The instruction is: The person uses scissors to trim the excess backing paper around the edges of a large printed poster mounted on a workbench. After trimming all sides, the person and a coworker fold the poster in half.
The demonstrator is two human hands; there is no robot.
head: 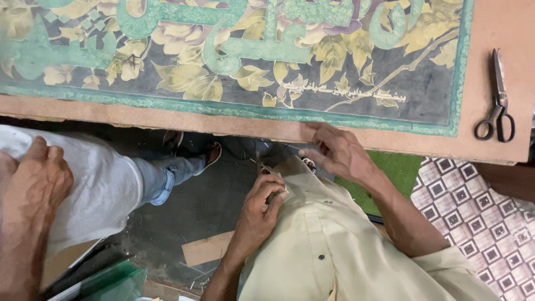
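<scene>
My right hand [336,151] rests with spread fingers on the front edge of a brown board [496,22], touching nothing else. The board carries a large panel [234,61] with green lettering and yellow flowers on a dark ground. My left hand [262,207] is closed against my beige shirt [334,251] and grips a small metal tool [266,168], whose tip pokes out above the fingers, just below the board's edge.
Black-handled scissors [497,103] lie on the board's right end. Another person sits at the left in a white garment [95,189] and jeans, one hand [34,177] on a knee, sandalled feet [192,149] under the board. Cardboard scraps [207,248] lie on the dark floor; a patterned mat [479,217] lies at right.
</scene>
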